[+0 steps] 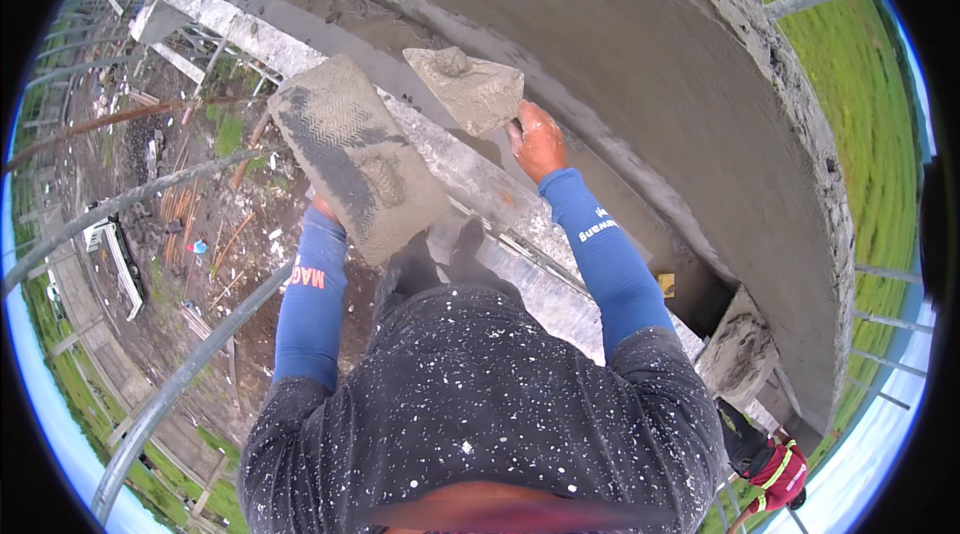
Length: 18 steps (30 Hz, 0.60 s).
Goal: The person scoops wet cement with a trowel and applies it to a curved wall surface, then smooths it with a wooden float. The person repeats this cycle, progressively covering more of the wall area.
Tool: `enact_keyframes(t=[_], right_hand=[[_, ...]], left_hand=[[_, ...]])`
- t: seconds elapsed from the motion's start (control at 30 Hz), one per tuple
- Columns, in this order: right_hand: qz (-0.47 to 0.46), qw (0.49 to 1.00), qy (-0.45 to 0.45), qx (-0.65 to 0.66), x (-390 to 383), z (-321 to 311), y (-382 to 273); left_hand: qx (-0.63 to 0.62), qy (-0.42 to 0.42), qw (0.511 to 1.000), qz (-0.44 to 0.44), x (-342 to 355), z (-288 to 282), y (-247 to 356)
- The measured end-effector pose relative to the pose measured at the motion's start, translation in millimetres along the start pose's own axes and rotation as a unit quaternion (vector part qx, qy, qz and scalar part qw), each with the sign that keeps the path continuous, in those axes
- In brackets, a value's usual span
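Observation:
My left hand (pixel 322 206) is mostly hidden under a flat rectangular mortar board (pixel 350 134), which it supports from below, tilted. Grey mortar is smeared over that board, with a small lump (pixel 382 180) on its lower half and a ridged pattern near the top. In my right hand (pixel 540 142) is a plastering trowel (pixel 480 99), its blade covered with grey mortar and a lump at its far edge. The fingers are closed at the trowel's near end, where its handle is hidden. The two tools are held apart, board on the left, trowel on the right.
A curved wall (pixel 720 64) with smooth grey plaster rises on the right. A mortar-crusted container (pixel 740 349) stands by it, near a co-worker (pixel 775 474) in a red vest. Metal poles (pixel 190 384) run along the left, above ground far below. A pale plank (pixel 545 299) lies underfoot.

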State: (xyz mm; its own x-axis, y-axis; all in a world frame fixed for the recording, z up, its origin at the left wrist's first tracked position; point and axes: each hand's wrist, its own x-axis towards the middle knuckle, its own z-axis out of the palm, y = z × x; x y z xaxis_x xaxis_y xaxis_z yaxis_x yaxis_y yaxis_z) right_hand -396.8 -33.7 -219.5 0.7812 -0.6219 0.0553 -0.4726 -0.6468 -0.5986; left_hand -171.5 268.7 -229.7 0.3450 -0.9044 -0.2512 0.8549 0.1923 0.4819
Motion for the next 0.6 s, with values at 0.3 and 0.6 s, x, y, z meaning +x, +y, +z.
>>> enact_keyframes(t=[0.3,0.6], right_hand=[[0.266,0.960,-0.059,-0.068,51,69,80],[0.351,0.927,-0.123,0.037,100,44,87]], left_hand=[[0.006,0.123,0.986,0.114,-128,-62,76],[-0.003,0.114,0.979,0.168,-132,-78,89]])
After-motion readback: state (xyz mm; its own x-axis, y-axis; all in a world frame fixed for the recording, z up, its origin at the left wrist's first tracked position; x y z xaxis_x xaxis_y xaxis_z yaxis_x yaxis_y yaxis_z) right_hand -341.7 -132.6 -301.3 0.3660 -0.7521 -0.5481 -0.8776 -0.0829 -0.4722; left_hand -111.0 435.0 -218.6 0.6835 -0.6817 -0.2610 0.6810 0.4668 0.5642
